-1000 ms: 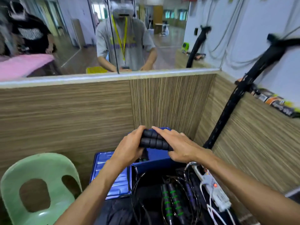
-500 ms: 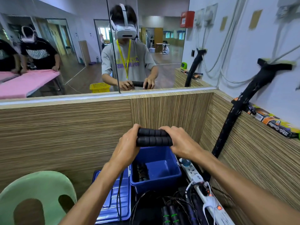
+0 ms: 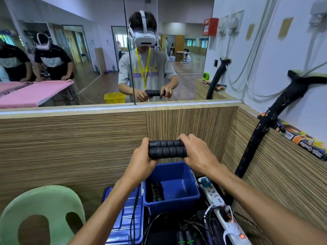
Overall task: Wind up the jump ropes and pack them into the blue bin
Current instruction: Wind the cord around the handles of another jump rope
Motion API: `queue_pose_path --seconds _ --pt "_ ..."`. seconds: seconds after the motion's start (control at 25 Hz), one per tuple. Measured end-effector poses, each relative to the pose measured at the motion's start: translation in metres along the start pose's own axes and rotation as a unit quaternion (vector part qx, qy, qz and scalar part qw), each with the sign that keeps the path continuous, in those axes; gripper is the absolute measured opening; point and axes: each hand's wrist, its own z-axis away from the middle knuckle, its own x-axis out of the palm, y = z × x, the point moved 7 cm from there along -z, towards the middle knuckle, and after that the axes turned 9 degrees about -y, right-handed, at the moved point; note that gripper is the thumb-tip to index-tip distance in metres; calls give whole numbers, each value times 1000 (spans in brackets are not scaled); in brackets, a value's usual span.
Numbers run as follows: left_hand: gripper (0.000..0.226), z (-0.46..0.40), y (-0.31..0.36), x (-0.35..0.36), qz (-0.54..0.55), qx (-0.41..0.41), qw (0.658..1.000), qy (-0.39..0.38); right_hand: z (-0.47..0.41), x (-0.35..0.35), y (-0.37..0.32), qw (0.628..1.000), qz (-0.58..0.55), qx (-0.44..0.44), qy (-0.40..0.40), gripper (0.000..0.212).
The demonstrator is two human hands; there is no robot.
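Two black ribbed jump-rope handles point(image 3: 167, 149) lie side by side, held level above the blue bin point(image 3: 177, 200). My left hand point(image 3: 141, 159) grips their left ends and my right hand point(image 3: 196, 154) grips their right ends. The rope's black cord point(image 3: 135, 206) hangs down from my left hand past the bin's left side. Inside the bin, against its left wall, lies a wound black rope point(image 3: 155, 190). More ropes with black handles and loose cords point(image 3: 187, 232) lie tangled in front of the bin.
The bin's blue lid point(image 3: 123, 221) lies flat to its left. A white power strip point(image 3: 223, 211) with cables runs along the right. A green plastic chair point(image 3: 42, 213) stands at the lower left. Wood-panelled walls close in the front and right, with a mirror above.
Both hands have lifted the paired handles higher above the bin. The view has tilted up, so the bin's inside and the mirror show more fully.
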Motion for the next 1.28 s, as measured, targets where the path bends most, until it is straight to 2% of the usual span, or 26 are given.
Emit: queue_pose_path --seconds 0.08,0.16,0.28,0.36,0.44,0.56,0.68,0.8,0.88,1.0,1.08,1.16,1.28 --pt "30 3 -5 3 82 -3 997 8 0 -2 -2 1000 28 0 -2 44" --pt "28 12 -11 3 147 -14 987 66 -1 -3 0 1000 18 12 -8 40" --pt "9 39 -15 13 120 -8 979 162 -7 -11 12 997 -45 57 -12 34" --pt "19 48 -18 32 92 -23 982 164 -13 -16 16 994 -84 71 -17 35" --pt "28 45 -19 56 64 -47 991 110 -17 -20 11 991 -112 77 -21 45" --pt "22 29 -3 82 89 -52 994 24 -20 -18 -4 988 -127 74 -42 62" --pt "18 12 14 91 92 -28 995 -27 -24 -17 -9 987 -135 73 -55 64" --pt "19 4 25 97 160 -24 984 -78 -25 -16 -7 986 -131 79 -71 66" --pt "25 4 34 95 139 4 985 -97 -23 -14 -7 985 -131 81 -78 62" --pt "26 4 34 95 112 30 986 -120 -20 -9 -9 985 -138 63 -84 39" --pt "22 1 21 103 131 11 976 -172 -18 -10 -12 985 -147 46 -78 28" --pt "27 5 6 106 150 -17 966 -210 -14 -15 -16 983 -163 25 -85 24" --pt "52 7 -8 93 184 -66 947 -253 5 -13 -27 975 -153 -17 -160 30"
